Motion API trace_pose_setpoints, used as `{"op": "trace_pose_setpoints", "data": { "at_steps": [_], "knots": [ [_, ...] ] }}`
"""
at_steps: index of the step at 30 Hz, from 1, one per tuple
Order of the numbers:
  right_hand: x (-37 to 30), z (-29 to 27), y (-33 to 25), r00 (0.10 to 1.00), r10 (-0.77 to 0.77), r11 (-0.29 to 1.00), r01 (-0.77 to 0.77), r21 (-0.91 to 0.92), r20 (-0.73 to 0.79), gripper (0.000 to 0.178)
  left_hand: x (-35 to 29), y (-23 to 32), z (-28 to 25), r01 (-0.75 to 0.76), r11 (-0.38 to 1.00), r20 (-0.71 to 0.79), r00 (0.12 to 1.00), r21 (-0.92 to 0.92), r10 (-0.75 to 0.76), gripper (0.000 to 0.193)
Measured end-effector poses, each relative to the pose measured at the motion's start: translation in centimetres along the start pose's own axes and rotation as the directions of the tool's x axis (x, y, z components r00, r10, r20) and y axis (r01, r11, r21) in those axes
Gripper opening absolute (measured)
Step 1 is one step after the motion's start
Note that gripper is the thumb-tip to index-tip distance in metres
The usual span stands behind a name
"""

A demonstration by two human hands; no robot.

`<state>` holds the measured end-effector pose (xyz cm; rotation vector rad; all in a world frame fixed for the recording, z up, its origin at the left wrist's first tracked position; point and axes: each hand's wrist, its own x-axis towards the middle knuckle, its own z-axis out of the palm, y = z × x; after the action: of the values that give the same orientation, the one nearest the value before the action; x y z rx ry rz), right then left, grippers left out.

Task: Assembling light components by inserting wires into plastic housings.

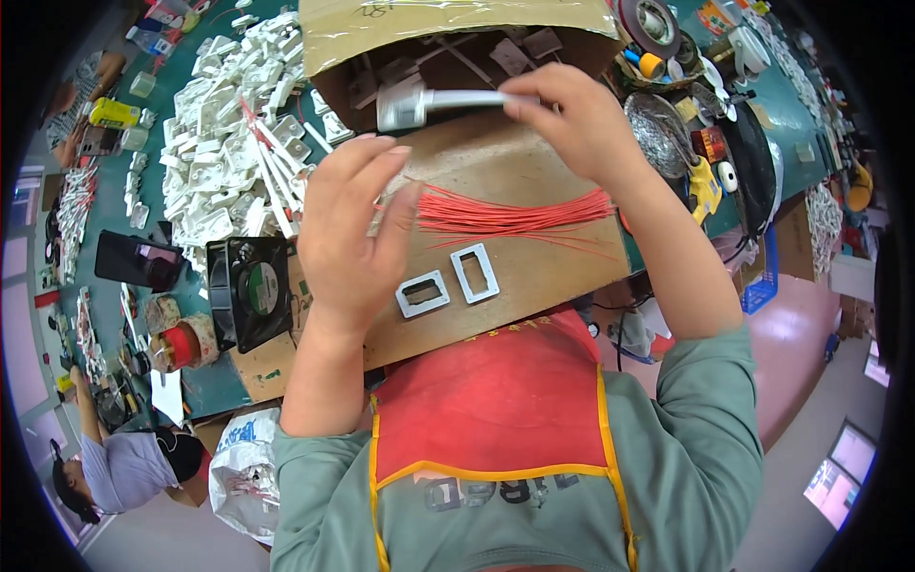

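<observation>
My right hand (572, 114) pinches the thin end of a white plastic piece with a square head (402, 108) and a long stem, blurred by motion. It is held in front of an open cardboard box (457, 33) with more white parts inside. My left hand (355, 224) is raised over the left of the wooden board (553, 262), thumb apart from the fingers, with nothing visible in it. Beside it lies a bundle of thin red wires (515, 217). Nearer me on the board lie a white rectangular frame (422, 294) and a second white frame (475, 274).
White plastic housings (214, 143) are heaped at left, with white stems bearing red wires (272, 172) on them. A black fan (250, 291) and a dark phone (133, 259) are nearer left. Tape rolls (651, 24) and a metal bowl (658, 129) stand right. Other people work at far left.
</observation>
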<state>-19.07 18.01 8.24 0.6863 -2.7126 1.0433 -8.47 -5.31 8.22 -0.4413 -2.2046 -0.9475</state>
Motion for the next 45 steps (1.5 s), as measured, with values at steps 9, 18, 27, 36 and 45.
{"op": "trace_pose_setpoints", "data": {
  "at_steps": [9, 18, 27, 36, 45],
  "knots": [
    [-4.5, -2.9, -3.9, 0.943, -0.329, 0.941, 0.322, 0.099, 0.054, 0.029, -0.4, 2.3, 2.2, 0.442, 0.890, 0.539, 0.778, -0.107, -0.322, 0.028],
    [-7.4, -1.9, 2.3, 0.854, -0.088, 0.900, 0.289, -0.326, 0.513, 0.014, -1.4, -0.8, 1.9, 0.742, 0.091, 0.560, 0.574, -0.664, -0.597, 0.035],
    [-7.2, -2.9, 1.3, 0.870, -0.156, 0.901, 0.319, -0.292, 0.468, 0.011, -1.9, -1.0, 2.1, 0.735, -0.043, 0.599, 0.516, -0.677, -0.613, 0.027],
    [-6.9, -5.2, 0.6, 0.910, -0.002, 0.978, 0.088, -0.189, 0.414, 0.011, -1.7, -0.9, 2.0, 0.723, -0.045, 0.587, 0.521, -0.689, -0.620, 0.026],
    [-7.5, -4.9, 0.9, 0.891, 0.035, 0.974, 0.071, -0.214, 0.453, 0.011, -2.0, -0.9, 1.8, 0.749, 0.014, 0.584, 0.528, -0.663, -0.617, 0.029]
  ]
}}
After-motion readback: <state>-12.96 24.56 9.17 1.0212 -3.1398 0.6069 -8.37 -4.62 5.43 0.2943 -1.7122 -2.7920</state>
